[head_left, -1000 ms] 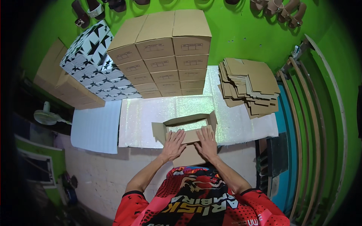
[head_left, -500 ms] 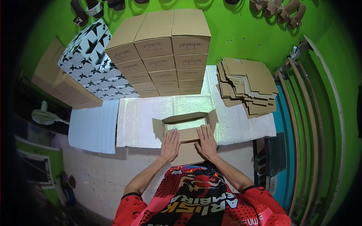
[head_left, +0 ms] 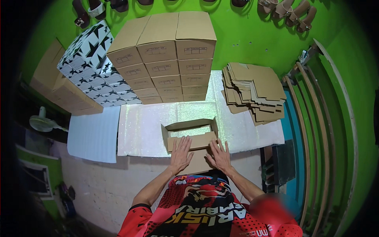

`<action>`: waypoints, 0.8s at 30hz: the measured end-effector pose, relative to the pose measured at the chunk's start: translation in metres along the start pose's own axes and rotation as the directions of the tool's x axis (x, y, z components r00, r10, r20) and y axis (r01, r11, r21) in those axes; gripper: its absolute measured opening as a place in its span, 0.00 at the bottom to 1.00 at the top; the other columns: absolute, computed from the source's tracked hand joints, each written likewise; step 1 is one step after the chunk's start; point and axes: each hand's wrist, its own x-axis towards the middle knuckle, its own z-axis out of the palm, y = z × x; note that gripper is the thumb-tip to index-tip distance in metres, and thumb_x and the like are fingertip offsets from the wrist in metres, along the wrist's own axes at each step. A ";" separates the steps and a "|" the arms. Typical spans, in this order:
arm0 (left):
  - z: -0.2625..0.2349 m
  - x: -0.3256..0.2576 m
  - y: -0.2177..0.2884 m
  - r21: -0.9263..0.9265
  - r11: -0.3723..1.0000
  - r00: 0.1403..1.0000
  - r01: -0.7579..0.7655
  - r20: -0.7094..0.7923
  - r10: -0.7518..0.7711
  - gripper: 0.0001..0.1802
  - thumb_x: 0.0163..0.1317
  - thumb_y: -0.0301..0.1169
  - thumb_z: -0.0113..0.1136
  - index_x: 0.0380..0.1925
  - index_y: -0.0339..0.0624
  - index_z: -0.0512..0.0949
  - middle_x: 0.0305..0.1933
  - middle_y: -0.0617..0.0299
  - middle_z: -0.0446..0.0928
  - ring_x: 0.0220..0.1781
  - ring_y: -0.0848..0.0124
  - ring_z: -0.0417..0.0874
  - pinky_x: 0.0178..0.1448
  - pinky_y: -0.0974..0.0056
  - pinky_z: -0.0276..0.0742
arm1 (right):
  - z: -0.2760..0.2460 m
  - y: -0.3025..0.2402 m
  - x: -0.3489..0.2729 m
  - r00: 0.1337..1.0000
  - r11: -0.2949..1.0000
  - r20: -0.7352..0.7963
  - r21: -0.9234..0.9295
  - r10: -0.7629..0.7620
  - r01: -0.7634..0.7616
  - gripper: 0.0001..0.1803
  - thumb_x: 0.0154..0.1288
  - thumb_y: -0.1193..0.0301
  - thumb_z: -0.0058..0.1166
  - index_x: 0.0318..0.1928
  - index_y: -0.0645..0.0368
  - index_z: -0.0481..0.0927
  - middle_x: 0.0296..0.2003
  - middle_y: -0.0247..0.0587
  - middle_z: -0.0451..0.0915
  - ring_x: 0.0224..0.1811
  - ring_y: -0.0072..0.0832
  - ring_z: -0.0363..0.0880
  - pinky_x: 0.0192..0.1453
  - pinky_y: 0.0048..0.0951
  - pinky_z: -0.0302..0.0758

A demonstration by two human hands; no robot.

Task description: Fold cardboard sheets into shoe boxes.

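A partly folded brown cardboard box (head_left: 192,142) stands at the front edge of the table, its near wall upright and a long flap hanging toward me. Through its open middle the shiny table cover shows. My left hand (head_left: 181,153) lies with outstretched fingers against the near wall's left part. At the right end of that wall, my right hand (head_left: 220,155) has its fingers spread, the fingertips by the box corner. Neither hand is wrapped round the cardboard.
Closed brown boxes (head_left: 160,51) are stacked at the back, beside white boxes with black stars (head_left: 89,51). Flat cardboard blanks (head_left: 256,87) lie piled at the right of the table (head_left: 146,130). Sandals (head_left: 284,12) hang on the green wall; wooden rails (head_left: 316,130) stand at the right.
The box's side flaps, spread outward before, now stand more upright. My right hand has shifted outward from the near wall's top to its right corner, its fingers wider apart.
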 end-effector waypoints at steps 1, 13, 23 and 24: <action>-0.002 0.001 0.002 -0.006 1.000 1.000 -0.005 0.003 0.005 0.45 0.74 0.49 0.56 0.83 0.41 0.54 0.87 0.51 0.53 0.89 0.54 0.51 0.88 0.37 0.38 | -0.004 0.001 -0.001 0.995 0.993 -0.029 0.059 0.100 -0.098 0.45 0.74 0.52 0.59 0.81 0.64 0.58 0.82 0.58 0.55 0.85 0.55 0.51 0.86 0.64 0.44; -0.007 0.008 0.008 -0.036 0.998 0.997 0.055 0.057 -0.053 0.53 0.66 0.59 0.62 0.85 0.54 0.51 0.90 0.54 0.47 0.90 0.53 0.46 0.88 0.35 0.35 | 0.002 0.004 0.043 0.987 0.969 0.050 0.188 0.155 -0.162 0.47 0.77 0.43 0.52 0.82 0.63 0.56 0.83 0.53 0.55 0.86 0.51 0.49 0.88 0.56 0.43; -0.003 0.072 0.021 0.032 0.989 0.978 -0.144 0.155 0.138 0.62 0.58 0.60 0.68 0.85 0.46 0.49 0.89 0.58 0.49 0.90 0.58 0.46 0.90 0.40 0.34 | 0.005 0.008 0.039 0.990 0.973 0.113 0.205 0.085 -0.107 0.49 0.76 0.43 0.52 0.81 0.68 0.57 0.83 0.56 0.54 0.86 0.53 0.49 0.87 0.53 0.50; 0.001 0.072 0.019 0.030 0.989 0.978 -0.146 0.153 0.140 0.62 0.58 0.60 0.68 0.85 0.46 0.49 0.89 0.58 0.49 0.90 0.58 0.46 0.90 0.40 0.34 | 0.004 0.007 0.039 0.988 0.977 0.130 0.186 0.081 -0.105 0.50 0.76 0.42 0.51 0.81 0.69 0.57 0.83 0.56 0.54 0.86 0.52 0.48 0.87 0.52 0.49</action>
